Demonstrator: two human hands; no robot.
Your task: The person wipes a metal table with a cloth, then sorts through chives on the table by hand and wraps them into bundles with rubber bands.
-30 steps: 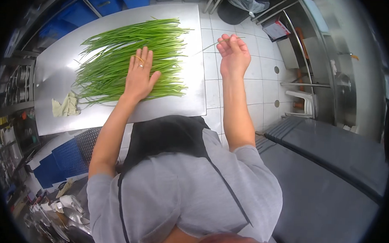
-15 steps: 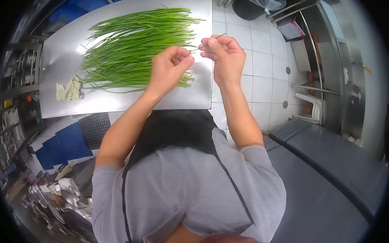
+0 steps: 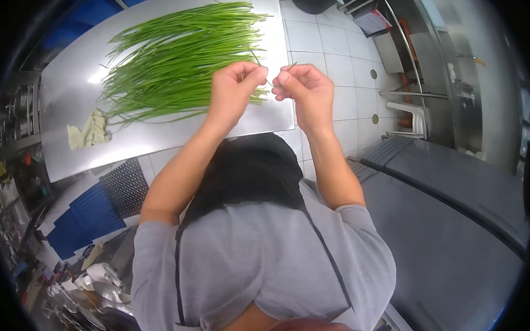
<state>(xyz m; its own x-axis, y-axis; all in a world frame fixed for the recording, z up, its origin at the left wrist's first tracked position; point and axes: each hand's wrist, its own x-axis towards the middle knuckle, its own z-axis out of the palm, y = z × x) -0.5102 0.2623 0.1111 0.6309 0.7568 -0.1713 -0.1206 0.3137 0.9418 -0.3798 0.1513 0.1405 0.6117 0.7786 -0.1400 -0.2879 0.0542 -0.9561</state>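
Observation:
A broad spread of long green garlic chives [image 3: 181, 60] lies on the steel table [image 3: 161, 139], with the pale cut ends pointing right. Over those ends, my left hand [image 3: 235, 88] pinches a thin dark strand [image 3: 270, 83] between thumb and fingertips. My right hand [image 3: 307, 91] is close beside it, just past the table's right edge, pinching the same strand. One end sticks up above each hand. Whether the strand is a single stalk or a piece of string, I cannot tell.
A crumpled pale cloth [image 3: 90, 131] lies at the table's left front. Grey lidded chests [image 3: 449, 230] stand to my right, and a black bin [image 3: 313, 1] is behind the table. Metal utensils [image 3: 106, 294] crowd the lower left, near a blue mat [image 3: 97, 200].
The view has shifted and turned slightly. My hands have come closer together, and the strand now shows as a bent line between them. The chives lie as before.

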